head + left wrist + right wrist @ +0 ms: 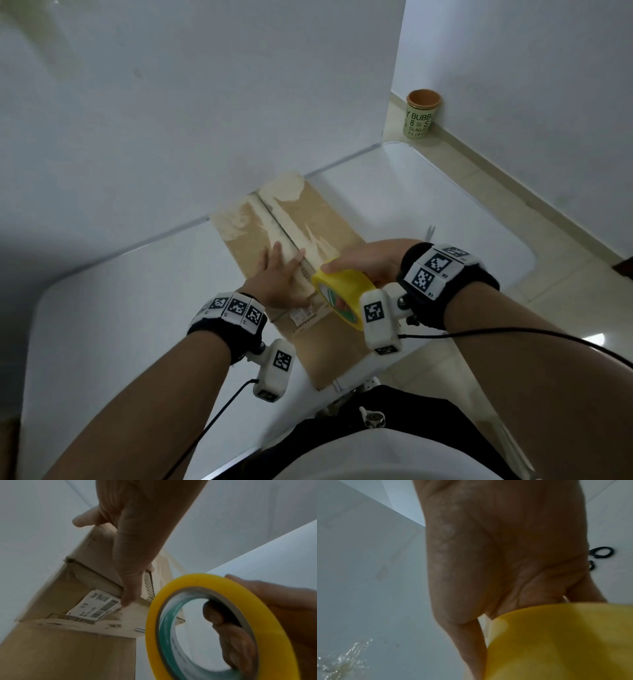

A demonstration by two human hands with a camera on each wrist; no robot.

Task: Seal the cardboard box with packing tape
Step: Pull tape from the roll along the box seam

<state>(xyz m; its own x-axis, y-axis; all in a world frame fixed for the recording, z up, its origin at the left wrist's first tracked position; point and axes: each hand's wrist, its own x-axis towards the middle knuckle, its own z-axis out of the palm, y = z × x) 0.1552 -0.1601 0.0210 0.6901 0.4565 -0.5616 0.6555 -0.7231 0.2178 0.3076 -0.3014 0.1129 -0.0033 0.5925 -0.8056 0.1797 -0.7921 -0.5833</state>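
A brown cardboard box (318,212) lies lengthwise on the white table (120,308), its top flaps closed along a centre seam, with torn paper patches on top. My left hand (279,274) lies flat on the top near the seam, fingers straight, pressing down. In the left wrist view the left hand (130,547) rests over the box (68,649) and its barcode label (96,605). My right hand (368,260) grips a yellow roll of packing tape (342,294) over the box's near end. The tape roll (214,628) shows fingers curled through its core; it also fills the right wrist view (556,642).
A green paper cup (422,114) stands on the floor by the wall corner, beyond the table. A white wall runs along the table's far edge. Black scissor handles (601,553) lie on the table to the right. Wrist camera cables trail toward my body.
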